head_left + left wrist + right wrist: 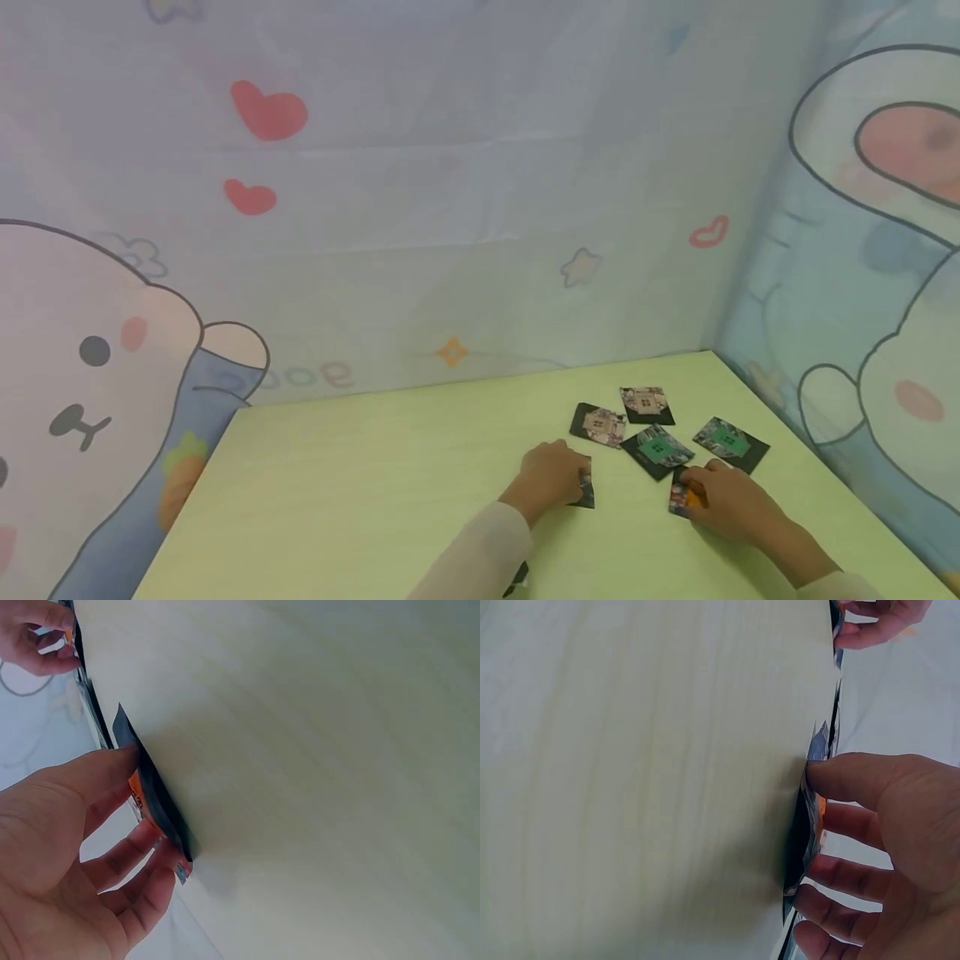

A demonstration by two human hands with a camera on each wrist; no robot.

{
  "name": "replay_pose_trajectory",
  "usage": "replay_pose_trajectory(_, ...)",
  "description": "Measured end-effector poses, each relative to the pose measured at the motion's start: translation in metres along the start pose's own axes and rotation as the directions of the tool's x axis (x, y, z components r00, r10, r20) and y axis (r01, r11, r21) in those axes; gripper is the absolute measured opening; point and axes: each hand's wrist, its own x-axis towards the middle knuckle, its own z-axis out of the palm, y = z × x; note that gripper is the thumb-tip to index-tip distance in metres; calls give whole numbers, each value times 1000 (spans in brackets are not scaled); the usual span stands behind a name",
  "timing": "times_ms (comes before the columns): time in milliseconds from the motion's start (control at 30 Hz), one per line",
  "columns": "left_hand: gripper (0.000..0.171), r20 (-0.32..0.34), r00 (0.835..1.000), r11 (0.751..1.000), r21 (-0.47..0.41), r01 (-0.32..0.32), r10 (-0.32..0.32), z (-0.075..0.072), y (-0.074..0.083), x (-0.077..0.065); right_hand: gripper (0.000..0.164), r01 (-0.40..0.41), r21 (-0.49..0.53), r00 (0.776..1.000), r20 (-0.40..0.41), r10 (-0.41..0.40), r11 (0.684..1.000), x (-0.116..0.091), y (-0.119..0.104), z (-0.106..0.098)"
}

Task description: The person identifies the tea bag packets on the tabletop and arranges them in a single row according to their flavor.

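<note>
My left hand (550, 477) grips a small flat packet (587, 492) by its edges, thumb on one side and fingers on the other. In the left wrist view this packet (156, 796) has a dark back and an orange patch, and it stands tilted close over the table. To the right, my right hand (733, 502) holds a similar packet (678, 497) with an orange patch. The right wrist view shows the thumb at one end of that packet (804, 832) and the fingertips along its far side and other end.
Behind the hands lie two packets with beige labels (598, 425) (647, 403) and two with green labels (660, 451) (731, 442). All rest on a pale yellow-green table (337, 500). A cartoon-printed cloth (420, 208) hangs along its back and right sides.
</note>
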Motion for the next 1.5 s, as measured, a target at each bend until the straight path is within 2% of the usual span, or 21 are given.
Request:
replay_pose_trajectory(167,19,-22,1000,999,-34,-9,8,2,-13,-7,44,-15,9,1000,15,15,1000,0,0,2)
replay_pose_trajectory(467,25,-39,999,994,-105,-1,-3,4,-29,-20,41,-16,10,1000,14,16,1000,-4,-1,4)
replay_pose_trajectory(667,29,-60,998,990,-140,-29,21,7,-39,-25,41,-12,11,1000,16,12,1000,-3,-2,5)
replay_pose_trajectory(767,31,-60,998,979,-200,-29,17,9,-44,-27,42,-8,17,1000,13,7,1000,-3,-2,6)
replay_pose_trajectory(900,35,-49,999,963,-268,5,-19,11,-51,-28,42,-5,17,1000,0,5,1000,-3,0,7)
replay_pose_trajectory(1033,37,-33,998,952,-302,48,-61,12,-58,-28,42,-17,17,1000,-7,18,1000,-1,0,6)
replay_pose_trajectory(1233,38,-23,996,937,-340,78,-91,15,-71,-30,41,-18,15,1000,-2,18,1000,0,1,6)
replay_pose_trajectory(1500,38,7,991,897,-425,121,-130,15,-97,-40,39,-50,18,999,21,49,999,0,2,4)
